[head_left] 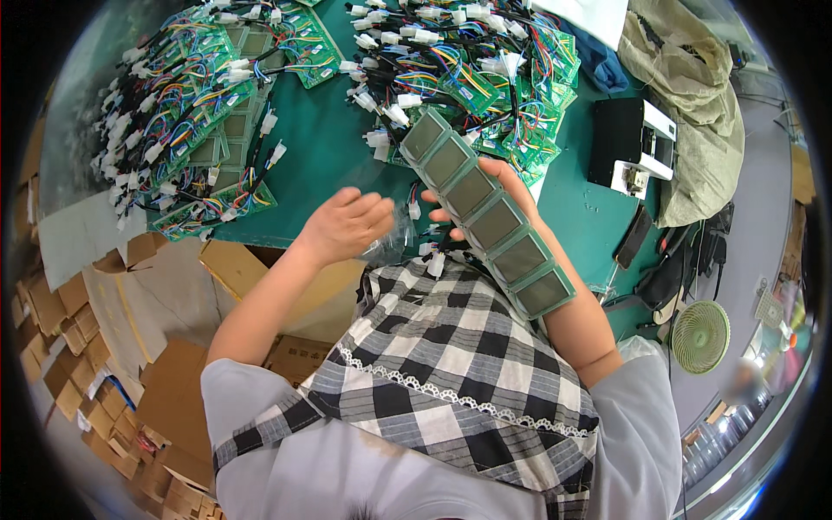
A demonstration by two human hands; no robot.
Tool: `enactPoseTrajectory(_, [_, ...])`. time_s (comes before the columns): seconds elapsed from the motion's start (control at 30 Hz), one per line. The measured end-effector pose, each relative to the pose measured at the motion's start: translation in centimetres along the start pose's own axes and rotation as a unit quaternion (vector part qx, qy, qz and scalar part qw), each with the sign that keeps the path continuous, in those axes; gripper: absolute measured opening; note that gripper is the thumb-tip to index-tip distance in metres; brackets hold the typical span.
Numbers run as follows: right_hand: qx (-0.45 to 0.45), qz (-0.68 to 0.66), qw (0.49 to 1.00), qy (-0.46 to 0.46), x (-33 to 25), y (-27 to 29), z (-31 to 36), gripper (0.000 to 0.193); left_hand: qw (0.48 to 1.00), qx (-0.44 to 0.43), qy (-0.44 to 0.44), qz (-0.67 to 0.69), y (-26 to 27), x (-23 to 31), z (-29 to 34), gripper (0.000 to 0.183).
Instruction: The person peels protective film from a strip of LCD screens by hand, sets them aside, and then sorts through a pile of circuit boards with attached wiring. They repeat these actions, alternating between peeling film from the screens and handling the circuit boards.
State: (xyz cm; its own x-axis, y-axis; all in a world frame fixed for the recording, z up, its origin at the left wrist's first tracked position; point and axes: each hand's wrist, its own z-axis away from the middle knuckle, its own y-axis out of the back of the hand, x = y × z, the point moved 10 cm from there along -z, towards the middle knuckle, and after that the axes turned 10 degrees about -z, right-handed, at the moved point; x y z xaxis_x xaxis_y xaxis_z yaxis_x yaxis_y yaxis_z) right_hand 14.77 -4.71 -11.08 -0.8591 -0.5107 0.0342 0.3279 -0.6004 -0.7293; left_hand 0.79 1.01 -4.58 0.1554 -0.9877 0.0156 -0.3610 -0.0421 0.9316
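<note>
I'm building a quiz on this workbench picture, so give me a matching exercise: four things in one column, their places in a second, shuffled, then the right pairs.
Things:
1. row of display boards
2. left hand
3. small green fan
4. black and white box

Places:
A. low at the right, beyond the table edge
B. lying along the right forearm
C. on the green table, far right
D. open above the table's near edge, by clear plastic film

Pairs: 1-B, 2-D, 3-A, 4-C

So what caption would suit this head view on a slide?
Row of six display boards resting along the right forearm, right hand beneath it, left hand open over a green table piled with wired boards.
</note>
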Motion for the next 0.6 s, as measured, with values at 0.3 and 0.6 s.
enactPoseTrajectory(0.3, [-0.005, -0.028, 0.999, 0.021, -0.4, 0.3, -1.0, 0.069, 0.961, -0.113, 0.029, 0.251, -0.5, 2.5, -4.4, 0.02])
enactPoseTrajectory(0.6, [0.018, -0.035, 0.999, 0.036, 0.3, -0.9, -2.2, 0.062, 0.936, -0.015, -0.016, 0.351, 1.9, 7.1, -11.5, 0.034])
